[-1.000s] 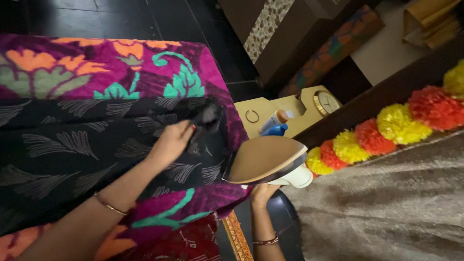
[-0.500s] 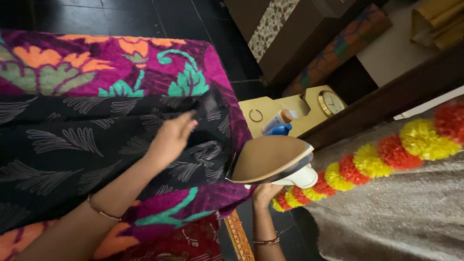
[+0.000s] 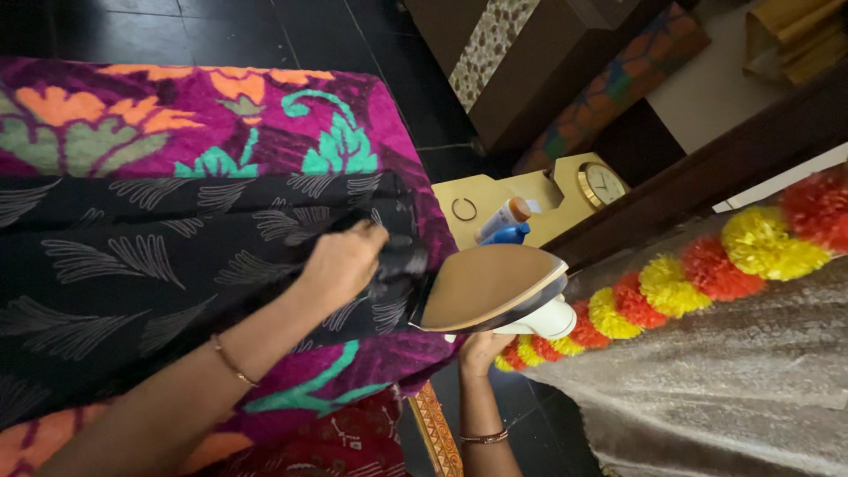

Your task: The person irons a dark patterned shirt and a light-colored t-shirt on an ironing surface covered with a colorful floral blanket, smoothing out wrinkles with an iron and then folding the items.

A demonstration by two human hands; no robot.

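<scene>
Leftmost, a purple velvet cover printed with orange, green and teal flowers [image 3: 265,124] drapes the ironing surface, and across it lies a black cloth patterned with pale grey feather-like leaves [image 3: 132,265]. Reaching in from the lower left, the left hand [image 3: 340,262] sits on the right end of this black cloth, its fingers curled together and pinching a fold of the fabric near the cover's right edge; a thin gold bangle [image 3: 231,362] circles that forearm.

Just beside the pinched fold, off the edge of the surface, hangs a white clothes iron with a tan soleplate [image 3: 490,287]. It is tilted up so the soleplate faces the camera, its tip near the cloth but not on it. The right hand [image 3: 481,347] holds the iron from underneath; only part of the hand shows below the white body, wrapped around something there, though the fingers themselves are hidden. A beaded bracelet [image 3: 484,436] rings that wrist.

Behind the iron stands a pale yellow stand [image 3: 539,199] carrying a white bottle with an orange cap [image 3: 503,216], a blue cap [image 3: 508,235] and a round gold-rimmed clock [image 3: 602,185]. Farther right, a garland of red and yellow pompom flowers [image 3: 707,269] runs along a grey furry throw [image 3: 733,371].
</scene>
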